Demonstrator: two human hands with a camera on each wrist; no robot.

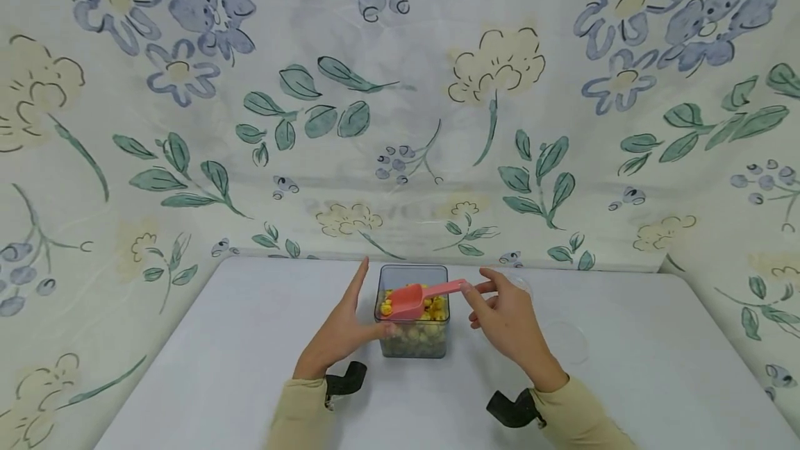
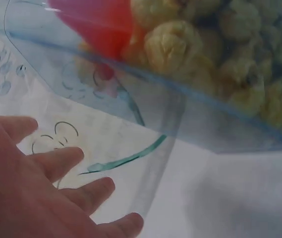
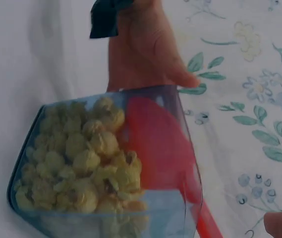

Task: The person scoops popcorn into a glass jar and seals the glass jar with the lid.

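A clear bluish box [image 1: 414, 340] of popcorn [image 3: 76, 153] stands on the white table. Inside it a pink scoop [image 1: 406, 301] lies over the popcorn, its handle slanting up past the right rim. At the handle's end my right hand [image 1: 509, 321] pinches it with the thumb and a finger; another finger stands off it. My left hand [image 1: 340, 332] is at the box's left side, fingers straight and spread, thumb at the near wall. In the left wrist view those fingers [image 2: 64, 166] are apart from the box wall.
On the white table [image 1: 250, 339], to the right of the box, lie faint clear round pieces, one of them a disc [image 1: 565, 342]. A flower-print cloth [image 1: 412, 123] rises behind the table and along both sides. Black wrist mounts [image 1: 514, 410] sit below the hands.
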